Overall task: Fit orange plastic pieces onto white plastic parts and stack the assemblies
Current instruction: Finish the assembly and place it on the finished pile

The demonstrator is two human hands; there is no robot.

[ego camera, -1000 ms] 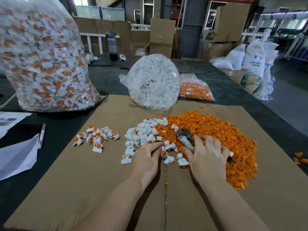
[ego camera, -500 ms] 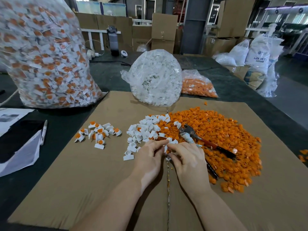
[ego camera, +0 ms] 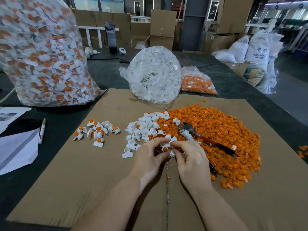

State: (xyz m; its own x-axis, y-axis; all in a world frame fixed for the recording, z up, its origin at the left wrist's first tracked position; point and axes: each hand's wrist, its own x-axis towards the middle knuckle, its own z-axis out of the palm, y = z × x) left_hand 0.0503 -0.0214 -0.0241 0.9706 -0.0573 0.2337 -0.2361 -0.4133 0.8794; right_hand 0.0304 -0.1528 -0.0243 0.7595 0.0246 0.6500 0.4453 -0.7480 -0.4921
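My left hand point(ego camera: 149, 157) and my right hand point(ego camera: 191, 157) meet over the cardboard sheet point(ego camera: 83, 180), both pinching one white part with an orange piece point(ego camera: 165, 148) seated in it. Loose white parts point(ego camera: 143, 129) lie just beyond my fingers. A broad heap of orange pieces point(ego camera: 221, 135) spreads to the right. A small cluster of finished white-and-orange assemblies point(ego camera: 97, 130) sits on the cardboard to the left.
Pliers with red-black handles point(ego camera: 203, 139) lie on the orange heap. A big bag of finished assemblies point(ego camera: 41, 55) stands far left, a bag of white parts point(ego camera: 155, 75) and a bag of orange pieces point(ego camera: 196, 82) behind. Papers and a pen point(ego camera: 42, 130) lie at left.
My right hand left the orange heap and came to the left hand. Both now pinch a white part with an orange piece showing in it.
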